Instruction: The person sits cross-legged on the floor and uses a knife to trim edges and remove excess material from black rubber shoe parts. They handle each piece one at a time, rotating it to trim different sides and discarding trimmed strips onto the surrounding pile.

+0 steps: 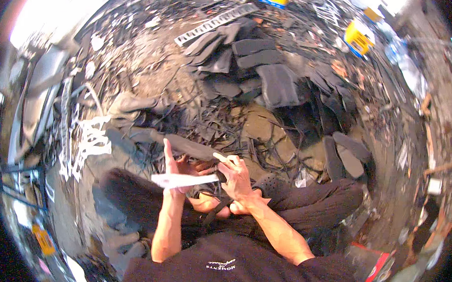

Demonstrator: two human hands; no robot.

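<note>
I sit with legs folded, both hands before my lap. A long dark grey sole-like piece lies crosswise at my fingers. My left hand is at its near edge, one finger pointing up and the others curled, partly hidden behind a blade. In my right hand is a knife: its dark handle sits in the closed palm, and its broad pale blade points left across my left palm. The right fingertips also touch the right end of the grey piece. Motion blurs the blade and fingers.
Dark soles are heaped ahead; more soles lie right. Black offcut strips cover the floor around a brown patch. A white cut-out sheet lies left, a slotted strip far ahead, and a yellow-blue box at far right.
</note>
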